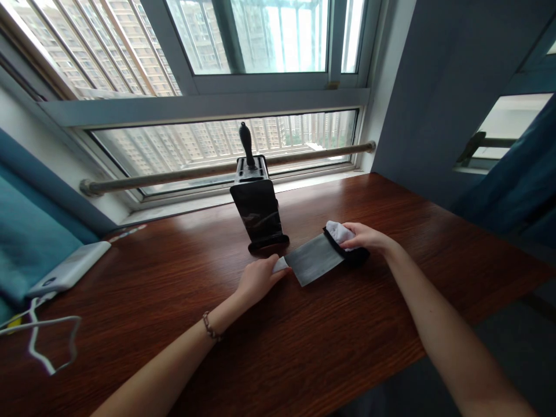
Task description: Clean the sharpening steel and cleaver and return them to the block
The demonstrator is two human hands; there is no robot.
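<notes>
My left hand (259, 277) is closed around the pale handle of a cleaver (315, 259). The broad grey blade points right and lies flat or nearly flat just above the table; I cannot tell whether it touches. At the blade's far end, my right hand (365, 237) grips a bunched white cloth (339, 233). Dark material (357, 255) runs along the blade's end under the cloth; whether it belongs to the cloth is unclear. Behind the cleaver stands a black knife block (258, 211), with one black-handled tool (246, 142) upright in its slotted top.
The reddish-brown wooden table (195, 353) reaches to the window sill. On the left lies a white box-shaped device (72, 269) with a white cable (37, 341). A metal rail (186, 177) crosses before the window. Blue curtains (32, 231) hang at both sides.
</notes>
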